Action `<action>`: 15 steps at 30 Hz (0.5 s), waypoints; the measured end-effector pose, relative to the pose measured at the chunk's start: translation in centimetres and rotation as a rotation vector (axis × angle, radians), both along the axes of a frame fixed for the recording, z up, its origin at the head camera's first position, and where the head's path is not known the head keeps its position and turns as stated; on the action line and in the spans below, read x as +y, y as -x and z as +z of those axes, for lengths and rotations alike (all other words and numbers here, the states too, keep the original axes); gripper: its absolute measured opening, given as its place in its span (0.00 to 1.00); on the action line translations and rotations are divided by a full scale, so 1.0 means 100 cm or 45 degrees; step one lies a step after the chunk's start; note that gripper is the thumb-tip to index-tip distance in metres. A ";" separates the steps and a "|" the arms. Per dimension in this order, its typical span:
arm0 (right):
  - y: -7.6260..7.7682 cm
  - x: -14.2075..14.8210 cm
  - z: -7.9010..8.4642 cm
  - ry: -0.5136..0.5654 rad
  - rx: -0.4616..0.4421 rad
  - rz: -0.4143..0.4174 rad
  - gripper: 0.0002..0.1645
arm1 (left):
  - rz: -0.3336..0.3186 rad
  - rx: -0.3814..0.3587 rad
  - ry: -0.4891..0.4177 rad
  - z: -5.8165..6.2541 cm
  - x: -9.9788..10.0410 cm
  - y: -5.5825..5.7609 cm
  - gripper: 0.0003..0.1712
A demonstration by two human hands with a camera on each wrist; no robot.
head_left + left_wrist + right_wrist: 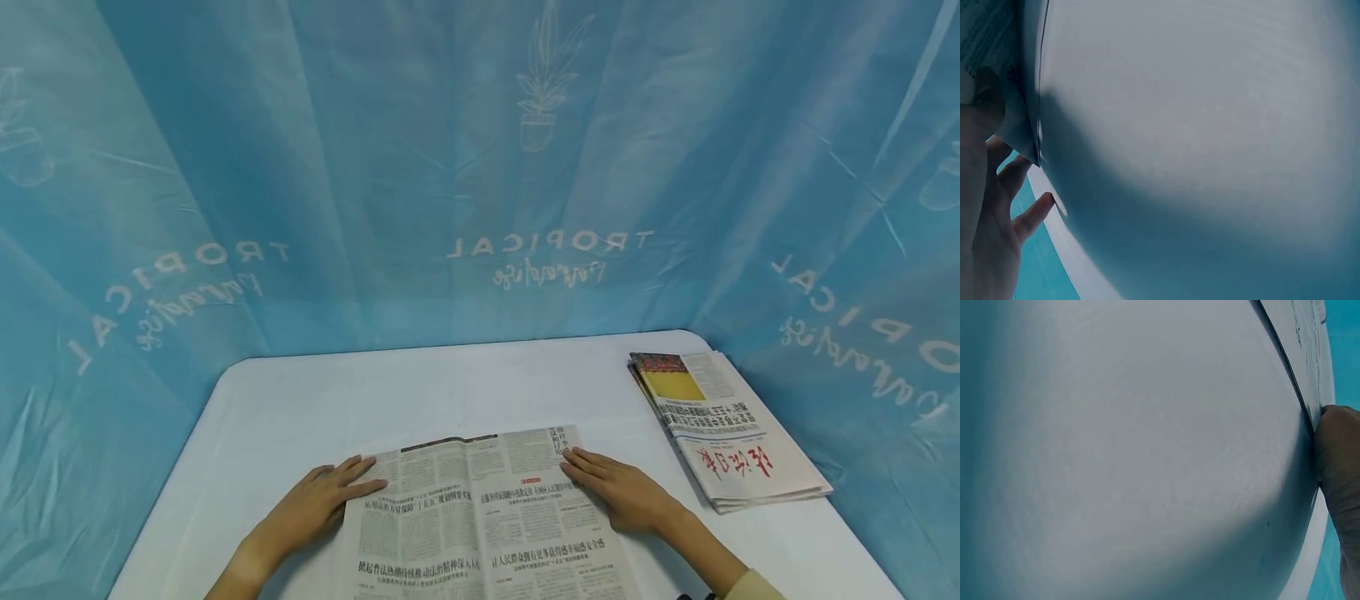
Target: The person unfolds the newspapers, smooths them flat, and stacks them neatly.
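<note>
An opened newspaper (480,517) lies on the white table in front of me, its centre fold running toward the front edge. My left hand (322,500) is at its upper left corner. In the left wrist view the thumb lies over the page and fingers (1013,178) show behind the slightly raised corner, pinching it. Along the right edge my right hand (615,492) rests with its fingers extended over the page. The right wrist view shows the right thumb (1338,444) close against the paper's edge.
A stack of folded newspapers (720,433) sits at the right side of the white table (300,408). Blue curtains (480,167) with printed lettering hang behind the table and along both sides.
</note>
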State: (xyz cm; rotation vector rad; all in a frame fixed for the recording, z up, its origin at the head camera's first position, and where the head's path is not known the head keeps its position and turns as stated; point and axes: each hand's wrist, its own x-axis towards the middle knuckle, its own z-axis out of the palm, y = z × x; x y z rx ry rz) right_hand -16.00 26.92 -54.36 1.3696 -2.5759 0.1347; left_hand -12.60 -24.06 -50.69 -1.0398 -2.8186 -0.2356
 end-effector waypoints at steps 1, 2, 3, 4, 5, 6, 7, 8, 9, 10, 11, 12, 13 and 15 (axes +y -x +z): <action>0.001 0.000 0.000 0.004 0.011 -0.004 0.49 | 0.009 -0.027 -0.027 0.001 0.000 0.002 0.30; 0.002 0.000 0.001 0.010 0.026 -0.007 0.48 | 0.019 -0.061 -0.059 0.002 0.000 0.004 0.30; 0.002 0.000 0.001 0.018 0.041 -0.008 0.47 | 0.027 -0.101 -0.090 0.003 0.001 0.005 0.30; 0.002 0.000 0.001 0.024 0.055 -0.005 0.46 | 0.038 -0.148 -0.120 0.003 0.001 0.006 0.29; 0.002 0.000 0.001 0.033 0.072 0.003 0.45 | 0.051 -0.195 -0.141 0.003 0.001 0.006 0.28; 0.002 0.000 0.001 0.037 0.088 0.011 0.43 | 0.062 -0.234 -0.157 0.003 0.001 0.006 0.27; 0.002 0.000 0.001 0.038 0.102 0.021 0.42 | 0.069 -0.273 -0.181 0.003 0.000 0.006 0.25; 0.002 -0.001 0.001 0.034 0.116 0.030 0.41 | 0.076 -0.310 -0.209 0.004 -0.001 0.005 0.24; 0.001 -0.001 0.000 0.023 0.122 0.034 0.41 | 0.084 -0.350 -0.238 0.003 -0.001 0.003 0.22; 0.000 -0.001 0.000 0.017 0.130 0.035 0.41 | 0.095 -0.389 -0.266 0.003 -0.002 0.001 0.21; 0.000 -0.002 -0.001 0.015 0.141 0.029 0.41 | 0.096 -0.418 -0.296 0.003 -0.002 0.000 0.20; 0.000 -0.003 -0.001 0.013 0.148 0.019 0.41 | 0.103 -0.451 -0.332 0.004 -0.003 -0.001 0.20; 0.001 -0.003 -0.001 0.018 0.156 0.012 0.42 | 0.106 -0.486 -0.368 0.005 -0.003 -0.001 0.20; 0.004 -0.005 0.000 0.037 0.173 -0.001 0.41 | 0.102 -0.541 -0.426 0.007 -0.004 0.000 0.21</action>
